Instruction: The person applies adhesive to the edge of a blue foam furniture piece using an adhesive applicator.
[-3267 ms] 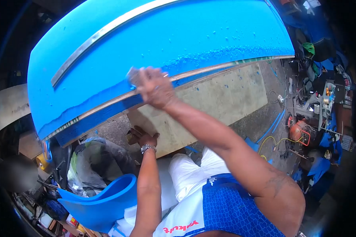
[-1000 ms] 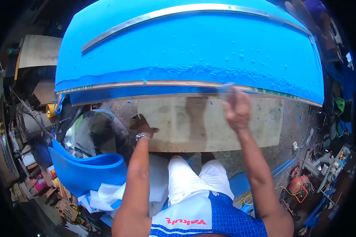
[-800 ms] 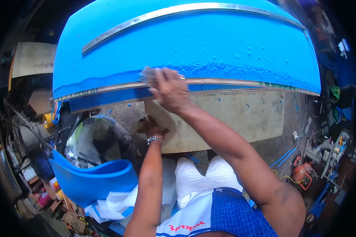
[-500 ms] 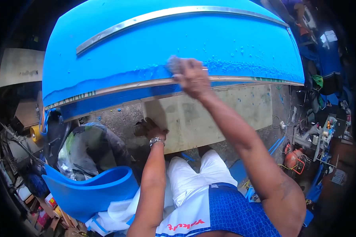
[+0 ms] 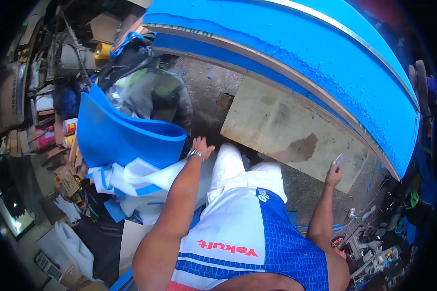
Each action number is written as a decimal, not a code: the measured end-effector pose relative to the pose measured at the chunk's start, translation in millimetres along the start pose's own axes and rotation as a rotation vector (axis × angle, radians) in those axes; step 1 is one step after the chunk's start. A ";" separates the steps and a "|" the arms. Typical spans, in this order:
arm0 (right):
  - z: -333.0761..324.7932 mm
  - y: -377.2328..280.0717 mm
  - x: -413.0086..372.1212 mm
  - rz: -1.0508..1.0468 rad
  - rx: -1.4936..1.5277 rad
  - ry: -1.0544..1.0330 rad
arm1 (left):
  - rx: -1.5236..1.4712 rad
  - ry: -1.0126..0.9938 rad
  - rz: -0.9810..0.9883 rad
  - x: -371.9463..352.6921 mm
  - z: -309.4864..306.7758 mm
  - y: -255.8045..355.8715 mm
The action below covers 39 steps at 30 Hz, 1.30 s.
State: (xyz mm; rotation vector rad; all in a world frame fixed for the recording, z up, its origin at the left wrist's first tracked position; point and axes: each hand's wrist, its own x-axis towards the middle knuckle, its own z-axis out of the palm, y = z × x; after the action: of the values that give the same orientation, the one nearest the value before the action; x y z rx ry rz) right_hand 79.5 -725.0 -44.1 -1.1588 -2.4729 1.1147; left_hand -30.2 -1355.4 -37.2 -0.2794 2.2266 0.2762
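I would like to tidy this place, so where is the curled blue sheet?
In the head view, the curled blue sheet is on the left, just beside the left hand.

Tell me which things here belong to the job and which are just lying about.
Probably part of the job:
Small pale object in the right hand
Broad blue-topped board with wooden edge
Long silvery metal strip on it

Probably just lying about:
Small yellow cylinder
Crumpled white sheeting
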 end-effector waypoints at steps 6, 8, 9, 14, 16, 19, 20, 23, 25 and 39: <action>-12.8 1.1 -83.5 0.701 0.526 0.036 | -0.072 -0.172 -0.244 -80.5 86.0 -85.3; -21.0 3.8 -87.7 0.879 0.623 -0.007 | -0.130 -0.134 -0.256 -93.9 66.9 -81.0; -12.4 13.5 -80.1 0.854 0.681 -0.043 | -0.138 -0.128 -0.263 -95.9 54.5 -78.9; 45.1 15.5 -48.1 0.716 1.084 -0.168 | -0.267 0.089 -0.138 -69.3 -15.8 -74.7; 73.8 -14.1 -33.7 0.532 1.229 -0.241 | -0.241 0.153 -0.090 -50.4 -45.6 -75.7; 95.8 -131.4 -42.5 0.403 1.477 -0.323 | -0.180 0.170 0.081 -0.6 -80.7 -106.0; 87.4 -187.3 -52.1 0.378 1.683 -0.401 | -0.149 0.153 0.147 15.0 -98.7 -109.7; 80.6 -281.2 -83.1 0.217 1.935 -0.613 | -0.020 0.064 0.245 69.6 -163.8 -114.8; 92.1 -330.3 -115.7 0.189 1.936 -0.547 | 0.112 0.024 0.405 125.0 -211.8 -122.9; 182.1 -424.1 -200.5 0.152 1.836 -0.169 | -0.151 0.491 1.098 201.3 -462.7 50.8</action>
State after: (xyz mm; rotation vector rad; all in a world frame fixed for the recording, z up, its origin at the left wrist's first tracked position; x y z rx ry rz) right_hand -114.0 -1145.3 153.6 -0.5004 -0.4965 2.4717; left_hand -508.2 -1463.5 93.4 0.9334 2.6334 1.0418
